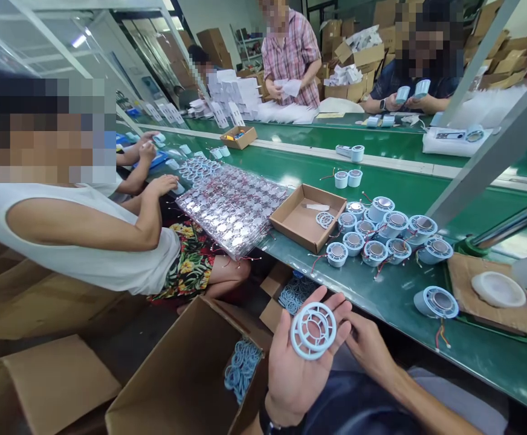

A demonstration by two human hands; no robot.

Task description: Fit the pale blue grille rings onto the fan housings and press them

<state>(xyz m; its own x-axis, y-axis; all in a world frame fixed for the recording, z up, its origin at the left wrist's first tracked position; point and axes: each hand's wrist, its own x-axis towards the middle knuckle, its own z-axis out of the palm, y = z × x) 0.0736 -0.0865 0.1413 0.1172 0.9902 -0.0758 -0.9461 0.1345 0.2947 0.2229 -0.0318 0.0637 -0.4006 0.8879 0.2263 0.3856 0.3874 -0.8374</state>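
Observation:
My left hand [300, 362] is palm up over my lap, below the table edge. It holds a small stack of light blue round grille rings [313, 330] on its fingers. My right hand [368, 345] lies just right of it, fingers stretched toward the left fingertips and the rings' edge, with nothing seen in it. A cluster of several light blue round housings with wires [381, 232] stands on the green table [408, 193] beyond my hands. One more housing [436, 302] lies alone near the front edge.
An open cardboard box with blue rings [243, 365] sits on the floor at my left, with another [295, 293] under the table. On the table are a shallow cardboard tray [290, 220], stacked silver trays [234, 205] and a white disc on cardboard [497, 289]. A person in a white top [86, 241] sits left; others work across.

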